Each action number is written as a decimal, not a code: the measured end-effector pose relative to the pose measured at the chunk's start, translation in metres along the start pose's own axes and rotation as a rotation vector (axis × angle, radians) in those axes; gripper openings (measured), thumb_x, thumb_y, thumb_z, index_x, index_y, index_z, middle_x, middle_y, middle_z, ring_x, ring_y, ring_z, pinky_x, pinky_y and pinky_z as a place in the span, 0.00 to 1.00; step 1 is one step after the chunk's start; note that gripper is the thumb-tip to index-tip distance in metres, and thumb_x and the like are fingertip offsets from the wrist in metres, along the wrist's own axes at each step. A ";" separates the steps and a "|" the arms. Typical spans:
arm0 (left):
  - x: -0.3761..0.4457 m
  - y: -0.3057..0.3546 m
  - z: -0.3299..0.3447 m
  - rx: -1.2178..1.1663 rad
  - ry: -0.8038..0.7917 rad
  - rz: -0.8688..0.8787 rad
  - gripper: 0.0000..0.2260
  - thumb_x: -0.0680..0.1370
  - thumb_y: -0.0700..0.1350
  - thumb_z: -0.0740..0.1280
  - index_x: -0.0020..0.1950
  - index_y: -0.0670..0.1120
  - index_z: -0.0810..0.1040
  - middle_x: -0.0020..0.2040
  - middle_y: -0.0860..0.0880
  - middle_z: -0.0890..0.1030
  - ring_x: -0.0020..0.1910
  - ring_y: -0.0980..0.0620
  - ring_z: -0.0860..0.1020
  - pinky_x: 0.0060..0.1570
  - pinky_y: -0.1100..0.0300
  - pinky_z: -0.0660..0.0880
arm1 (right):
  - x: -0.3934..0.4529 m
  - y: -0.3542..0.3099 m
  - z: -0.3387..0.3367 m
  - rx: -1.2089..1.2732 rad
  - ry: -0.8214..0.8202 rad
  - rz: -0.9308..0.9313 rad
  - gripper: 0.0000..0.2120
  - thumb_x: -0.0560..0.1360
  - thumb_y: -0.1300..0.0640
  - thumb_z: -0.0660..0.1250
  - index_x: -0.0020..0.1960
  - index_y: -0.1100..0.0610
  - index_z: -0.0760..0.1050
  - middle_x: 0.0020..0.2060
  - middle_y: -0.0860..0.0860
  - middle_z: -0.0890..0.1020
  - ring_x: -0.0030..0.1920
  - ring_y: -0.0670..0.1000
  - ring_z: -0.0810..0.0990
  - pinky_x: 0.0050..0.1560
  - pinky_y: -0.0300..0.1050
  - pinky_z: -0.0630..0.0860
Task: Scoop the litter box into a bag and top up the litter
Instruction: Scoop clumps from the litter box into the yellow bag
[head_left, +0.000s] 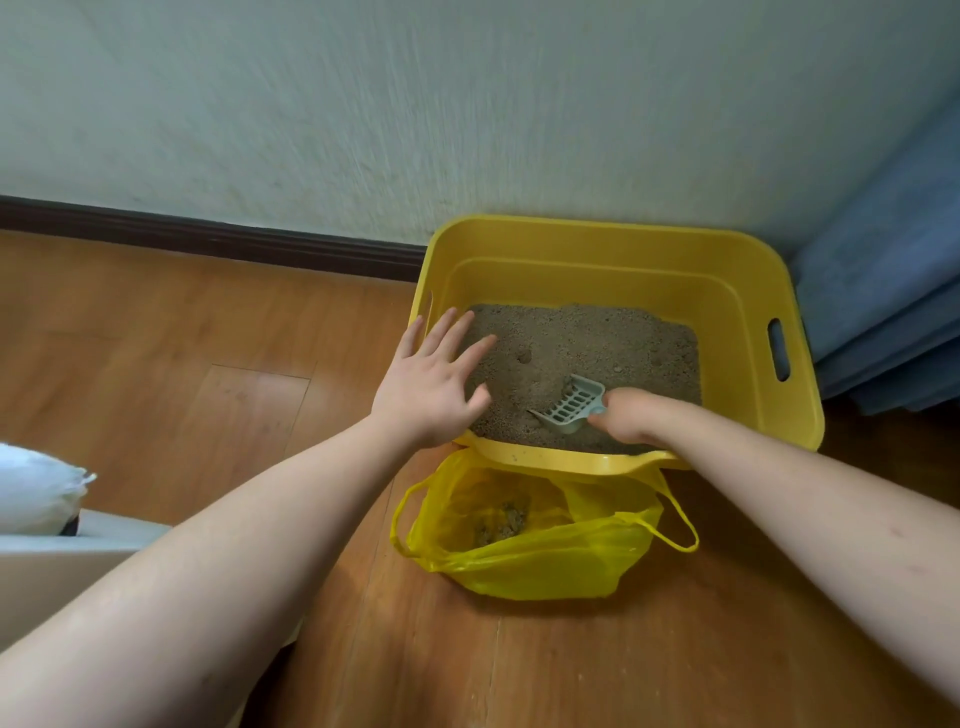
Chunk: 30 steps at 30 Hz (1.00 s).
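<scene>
A yellow plastic litter box (727, 291) stands on the floor against the wall, holding brown litter (597, 343). My right hand (631, 415) grips the handle of a pale grey slotted scoop (571, 402), whose blade lies in the litter near the box's front. My left hand (434, 387) hovers with spread, straight fingers over the box's front-left corner; I cannot tell if it touches the rim. An open yellow plastic bag (545, 556) sits on the floor just in front of the box, with some clumped litter (504, 522) inside.
The floor is wood (208, 364) with a dark skirting board (208, 239) along the pale wall. A blue curtain (893, 286) hangs right of the box. A white bag (36, 488) and a pale surface sit at the left edge.
</scene>
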<state>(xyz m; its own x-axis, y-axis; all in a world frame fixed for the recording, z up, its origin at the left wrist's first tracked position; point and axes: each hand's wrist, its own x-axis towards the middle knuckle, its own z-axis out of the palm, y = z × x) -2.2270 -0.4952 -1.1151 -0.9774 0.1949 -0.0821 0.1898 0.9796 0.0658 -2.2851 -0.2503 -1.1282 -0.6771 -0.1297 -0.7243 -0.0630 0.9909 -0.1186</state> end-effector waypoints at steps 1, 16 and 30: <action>0.000 0.001 0.000 -0.002 -0.005 -0.001 0.28 0.78 0.60 0.48 0.79 0.57 0.55 0.81 0.49 0.50 0.79 0.50 0.43 0.76 0.44 0.39 | 0.002 -0.003 0.001 0.028 0.001 -0.005 0.18 0.82 0.52 0.56 0.64 0.63 0.72 0.60 0.59 0.78 0.59 0.57 0.76 0.52 0.46 0.71; 0.000 0.002 -0.002 -0.005 -0.024 -0.016 0.29 0.78 0.60 0.48 0.79 0.57 0.54 0.81 0.49 0.50 0.79 0.51 0.43 0.76 0.44 0.39 | 0.061 -0.049 -0.001 0.260 0.114 -0.002 0.18 0.82 0.51 0.57 0.64 0.62 0.74 0.56 0.57 0.80 0.52 0.56 0.80 0.50 0.47 0.76; 0.000 0.002 0.000 -0.020 -0.004 -0.017 0.30 0.77 0.59 0.50 0.78 0.55 0.58 0.80 0.48 0.53 0.79 0.49 0.46 0.76 0.43 0.42 | 0.079 -0.111 0.014 0.737 0.120 0.043 0.17 0.82 0.54 0.54 0.64 0.63 0.72 0.60 0.61 0.78 0.58 0.61 0.77 0.57 0.51 0.75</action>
<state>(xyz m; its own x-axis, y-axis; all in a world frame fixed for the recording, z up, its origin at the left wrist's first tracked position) -2.2267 -0.4933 -1.1148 -0.9801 0.1784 -0.0869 0.1713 0.9816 0.0840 -2.3212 -0.3707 -1.1815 -0.7461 -0.0448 -0.6643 0.4443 0.7096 -0.5469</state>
